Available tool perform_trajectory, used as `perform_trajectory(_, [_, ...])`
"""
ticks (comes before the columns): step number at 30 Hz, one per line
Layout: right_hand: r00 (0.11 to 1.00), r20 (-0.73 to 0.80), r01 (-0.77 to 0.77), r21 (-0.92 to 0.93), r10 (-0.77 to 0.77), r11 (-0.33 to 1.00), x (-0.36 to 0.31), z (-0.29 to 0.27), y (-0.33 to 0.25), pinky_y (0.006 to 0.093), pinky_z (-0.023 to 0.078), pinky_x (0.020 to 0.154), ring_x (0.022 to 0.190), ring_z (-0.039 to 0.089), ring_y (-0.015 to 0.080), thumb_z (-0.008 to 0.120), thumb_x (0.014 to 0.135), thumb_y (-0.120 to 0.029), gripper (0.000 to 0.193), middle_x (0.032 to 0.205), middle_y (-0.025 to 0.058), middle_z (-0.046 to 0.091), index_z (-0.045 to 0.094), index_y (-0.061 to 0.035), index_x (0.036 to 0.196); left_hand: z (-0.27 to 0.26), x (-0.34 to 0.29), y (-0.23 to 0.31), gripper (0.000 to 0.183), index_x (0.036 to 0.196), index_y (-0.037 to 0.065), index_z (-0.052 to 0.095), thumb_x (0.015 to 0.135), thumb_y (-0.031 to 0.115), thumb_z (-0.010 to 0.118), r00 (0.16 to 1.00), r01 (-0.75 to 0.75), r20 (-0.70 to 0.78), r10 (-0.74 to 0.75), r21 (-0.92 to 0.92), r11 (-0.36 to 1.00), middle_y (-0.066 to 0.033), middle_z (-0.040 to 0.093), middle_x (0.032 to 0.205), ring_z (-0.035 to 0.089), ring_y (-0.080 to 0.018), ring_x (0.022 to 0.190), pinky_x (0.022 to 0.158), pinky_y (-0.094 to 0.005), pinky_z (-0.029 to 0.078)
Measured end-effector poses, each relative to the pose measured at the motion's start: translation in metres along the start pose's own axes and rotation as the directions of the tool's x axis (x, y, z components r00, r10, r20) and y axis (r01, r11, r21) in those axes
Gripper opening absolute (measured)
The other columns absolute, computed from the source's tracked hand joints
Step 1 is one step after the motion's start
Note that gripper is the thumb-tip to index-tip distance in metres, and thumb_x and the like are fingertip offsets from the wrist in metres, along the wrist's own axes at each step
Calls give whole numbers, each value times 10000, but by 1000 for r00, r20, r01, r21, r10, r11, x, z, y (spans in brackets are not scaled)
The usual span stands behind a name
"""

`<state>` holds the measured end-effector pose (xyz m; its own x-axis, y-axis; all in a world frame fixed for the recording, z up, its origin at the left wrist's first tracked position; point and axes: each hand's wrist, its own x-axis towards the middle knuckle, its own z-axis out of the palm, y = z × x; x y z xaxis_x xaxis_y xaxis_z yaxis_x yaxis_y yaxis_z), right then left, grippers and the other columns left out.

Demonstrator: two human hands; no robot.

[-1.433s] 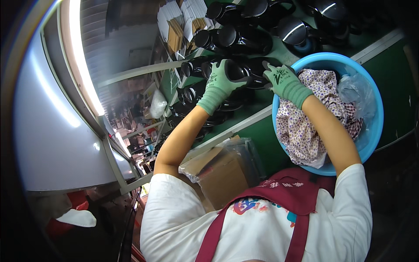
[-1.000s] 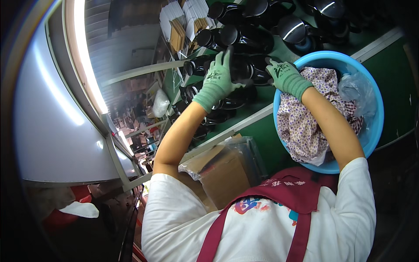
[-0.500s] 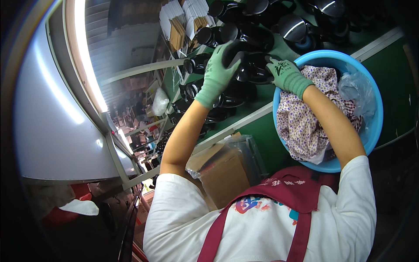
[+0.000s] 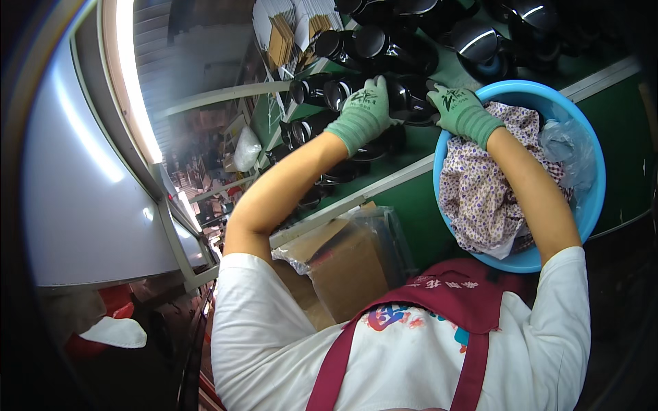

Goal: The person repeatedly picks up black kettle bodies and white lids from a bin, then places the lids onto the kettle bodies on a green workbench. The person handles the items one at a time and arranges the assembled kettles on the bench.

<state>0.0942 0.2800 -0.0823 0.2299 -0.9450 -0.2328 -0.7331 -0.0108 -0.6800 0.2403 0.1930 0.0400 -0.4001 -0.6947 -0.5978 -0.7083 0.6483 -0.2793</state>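
A glossy black rounded housing (image 4: 409, 96) lies sideways between my two gloved hands, among rows of similar black pieces. My left hand (image 4: 367, 113), in a green glove, is closed over its left end, with fingertips on the top. On the other end, my right hand (image 4: 458, 109), gloved the same way, grips near the edge, its fingertips partly hidden by the dark surface. The exact kind of the black piece does not show clearly.
More black pieces (image 4: 401, 49) stand on the green bench. Folded cardboard inserts (image 4: 279, 44) lie at the far left. A blue tub (image 4: 596, 185) with patterned cloth (image 4: 480, 185) and clear plastic stands at right. A cardboard carton (image 4: 349, 270) sits below the bench edge.
My left hand has moved down and to the right, from thumb and fingers spread apart to closed on the black housing. My right hand stays at its right end, shifted slightly rightward.
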Motion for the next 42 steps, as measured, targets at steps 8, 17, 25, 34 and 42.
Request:
perform_trajectory(8, [991,-94,100,51,-95,994,16,-3,4,420,504,919,1064,636,317,657,738,-156,450,1172,150,656,602,-65,1175,3,26,-36,466,1263,273,524,821,157,612,489,-657,-23,872,648,386,-85,490,1241,553,-273,1075,864,-436,489])
perform_trajectory(17, [924,-370,-157,-141,95,978,-7,19,-24,410,426,1015,1233,527,332,732,781,-315,700,1462,190,409,444,-55,1363,28,-38,-65,945,1453,171,394,633,224,860,817,-320,-522,247,-53,946,-184,418,1419,452,-379,1285,1090,-479,381])
perform_trajectory(25, [781,-624,53,35,-19,998,12,141,-141,456,482,866,1024,593,318,715,798,-356,515,1123,125,568,530,-90,1199,98,-64,-137,970,1442,151,432,590,239,889,981,-166,-134,142,-190,968,-231,399,1426,453,-393,1295,1066,-442,423])
perform_trajectory(34, [929,-369,57,127,-6,990,27,159,-128,457,504,860,1025,603,327,669,865,-377,415,1105,139,579,549,-103,1152,108,-79,-138,800,1273,106,539,594,344,888,951,-45,-302,-68,-350,936,-179,529,1236,546,-368,1122,981,-442,479])
perform_trajectory(42, [973,-230,35,101,-11,994,28,148,-133,448,494,897,1087,580,337,696,847,-312,439,1181,151,561,534,-108,1201,116,-73,-136,810,1287,107,520,593,310,887,969,-74,-245,-26,-388,919,-186,499,1256,544,-381,1140,974,-445,488])
